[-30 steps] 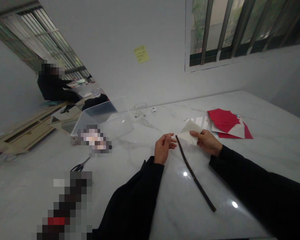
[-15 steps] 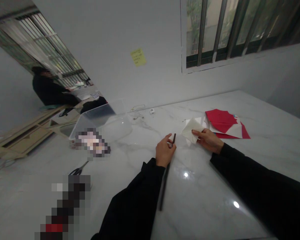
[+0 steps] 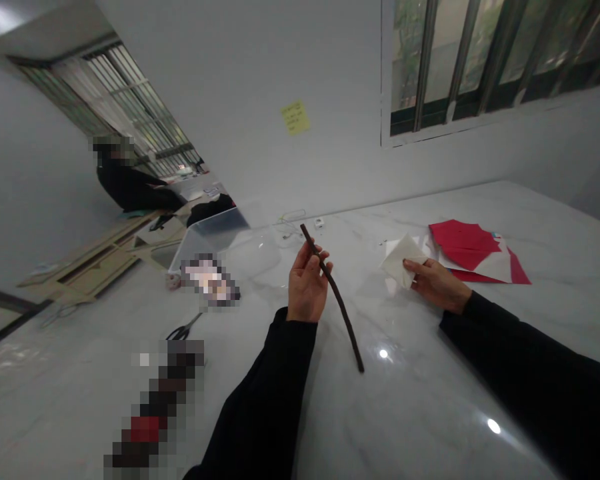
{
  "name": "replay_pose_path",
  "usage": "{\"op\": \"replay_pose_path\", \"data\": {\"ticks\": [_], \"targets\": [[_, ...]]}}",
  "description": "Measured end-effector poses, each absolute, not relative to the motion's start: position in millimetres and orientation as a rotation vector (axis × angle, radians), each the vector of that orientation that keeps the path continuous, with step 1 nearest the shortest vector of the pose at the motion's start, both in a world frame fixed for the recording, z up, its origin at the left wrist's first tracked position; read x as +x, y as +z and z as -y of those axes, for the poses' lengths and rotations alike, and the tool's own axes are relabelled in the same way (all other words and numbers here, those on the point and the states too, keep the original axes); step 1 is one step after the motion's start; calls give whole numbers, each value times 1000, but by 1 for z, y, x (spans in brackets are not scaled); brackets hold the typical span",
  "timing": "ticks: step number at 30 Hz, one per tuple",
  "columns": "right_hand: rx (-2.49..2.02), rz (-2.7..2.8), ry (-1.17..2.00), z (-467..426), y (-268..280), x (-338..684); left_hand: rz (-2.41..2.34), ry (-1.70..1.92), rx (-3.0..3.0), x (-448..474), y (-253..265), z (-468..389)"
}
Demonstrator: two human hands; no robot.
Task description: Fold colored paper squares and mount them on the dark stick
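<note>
In the left hand, grips a thin dark-brown twig near its upper end, with thumb across and fingers curled close. Has it slanting down rightward over the marble-patterned tabletop; cannot tell whether touching at the lower end. Compared with a second ago, has the twig clasped and held higher, rather than beside the fingertips; so leaves both hands occupied, with one item each. In the right hand, pinches a cream sheet by its right edge, as before, apart from the twig. Just beyond, to the right: red-and-white sheets, loosely piled. Behind the left hand, further left: a clear plastic bin; cannot make out the contents. By its near side, a pixelated pinkish item; cannot tell whether inside or in front. Nearer still, dark-handled scissors, then a long pixelated dark-and-red item. Stuck on the wall, a yellow sticky note. Far left, a seated person in black
</note>
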State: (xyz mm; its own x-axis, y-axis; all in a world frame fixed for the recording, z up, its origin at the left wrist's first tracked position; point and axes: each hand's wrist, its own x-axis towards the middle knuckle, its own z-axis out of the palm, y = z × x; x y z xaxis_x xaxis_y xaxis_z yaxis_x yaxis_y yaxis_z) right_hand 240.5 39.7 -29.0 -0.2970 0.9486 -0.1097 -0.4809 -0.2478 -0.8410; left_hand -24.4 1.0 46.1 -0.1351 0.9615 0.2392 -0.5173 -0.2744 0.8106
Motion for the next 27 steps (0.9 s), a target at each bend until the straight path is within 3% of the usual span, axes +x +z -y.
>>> {"op": "replay_pose_path", "data": {"ticks": [6, 10, 18, 27], "targets": [[-758, 830, 1654, -43, -24, 246, -560, 1664, 947, -25, 51, 4], [-738, 801, 1616, -43, -21, 247, -645, 1600, 1289, -20, 50, 6], [-680, 753, 1887, -28, -18, 234, -732, 1156, 1724, 3, 37, 24], [-706, 765, 1698, -29, -10, 229, -681, 702, 2028, 23, 18, 35]]}}
